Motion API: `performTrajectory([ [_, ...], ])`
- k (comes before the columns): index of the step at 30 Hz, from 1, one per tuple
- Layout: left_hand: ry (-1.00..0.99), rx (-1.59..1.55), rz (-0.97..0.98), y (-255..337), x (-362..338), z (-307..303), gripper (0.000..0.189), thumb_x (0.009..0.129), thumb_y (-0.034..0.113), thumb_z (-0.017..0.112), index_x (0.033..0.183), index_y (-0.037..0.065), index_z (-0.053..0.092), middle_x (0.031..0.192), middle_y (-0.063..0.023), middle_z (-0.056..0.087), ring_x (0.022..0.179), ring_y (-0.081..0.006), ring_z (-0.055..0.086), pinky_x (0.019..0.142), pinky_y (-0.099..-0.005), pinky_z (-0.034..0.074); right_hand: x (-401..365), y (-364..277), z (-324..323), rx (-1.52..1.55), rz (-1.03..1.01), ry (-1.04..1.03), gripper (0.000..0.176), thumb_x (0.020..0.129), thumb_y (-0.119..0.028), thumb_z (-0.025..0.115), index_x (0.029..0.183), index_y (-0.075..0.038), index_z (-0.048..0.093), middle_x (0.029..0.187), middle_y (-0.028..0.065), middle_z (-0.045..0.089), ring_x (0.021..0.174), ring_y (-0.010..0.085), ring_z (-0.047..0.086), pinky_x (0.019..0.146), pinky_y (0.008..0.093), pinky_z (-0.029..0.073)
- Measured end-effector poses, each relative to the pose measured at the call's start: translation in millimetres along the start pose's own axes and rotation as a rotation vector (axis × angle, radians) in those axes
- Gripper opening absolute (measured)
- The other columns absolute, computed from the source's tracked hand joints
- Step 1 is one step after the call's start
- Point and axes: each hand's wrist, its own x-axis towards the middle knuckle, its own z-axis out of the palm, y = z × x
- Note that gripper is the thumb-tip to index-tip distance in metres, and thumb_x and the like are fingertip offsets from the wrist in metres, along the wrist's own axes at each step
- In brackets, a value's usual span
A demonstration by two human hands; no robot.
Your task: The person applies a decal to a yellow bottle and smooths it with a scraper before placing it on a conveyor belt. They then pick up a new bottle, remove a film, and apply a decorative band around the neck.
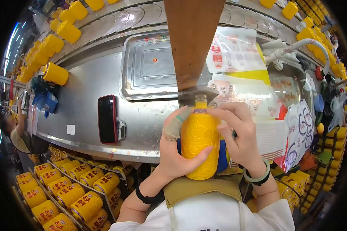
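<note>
A yellow bottle [200, 144] with a textured surface and a clear glass neck stands upright close to my body. My left hand [177, 142] is wrapped round its left side, thumb across the front, with a pale covering on one finger. At the bottle's shoulder, beside a purple band [199, 111] round the base of the neck, are the fingertips of my right hand [237, 133]. The fingers of that hand are bent, and whether they pinch anything is too small to tell.
A phone [107, 119] and a metal tray [148, 65] lie on the metal table [81, 104]. Printed label sheets [245, 94] are at the right, beyond a brown post [194, 42]. Crates of yellow bottles [69, 188] stand lower left. Another person [19, 133] is far left.
</note>
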Motion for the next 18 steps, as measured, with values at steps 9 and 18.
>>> performTrajectory([
  [9,0.025,-0.023,-0.038,2.1,3.2,0.5,0.078,0.075,0.018,0.087,0.144,0.001,0.053,0.143,-0.0201,0.053,0.137,-0.0374,0.049,0.115,-0.0465,0.040,3.8,-2.7,-0.3,0.024,-0.007,-0.023,0.032,0.092,-0.011,0.071,0.123,-0.008,0.076,0.101,0.0110,0.062,0.086,0.0261,0.056,0.077,0.0360,0.048],
  [18,0.020,0.015,-0.006,1.4,3.5,-0.2,0.078,0.075,0.018,0.087,0.143,0.001,0.053,0.143,-0.0197,0.052,0.136,-0.0382,0.049,0.115,-0.0474,0.041,2.5,-1.9,1.1,0.048,0.012,-0.026,0.031,0.093,-0.010,0.071,0.123,-0.006,0.075,0.099,0.0115,0.061,0.084,0.0253,0.056,0.075,0.0354,0.049],
])
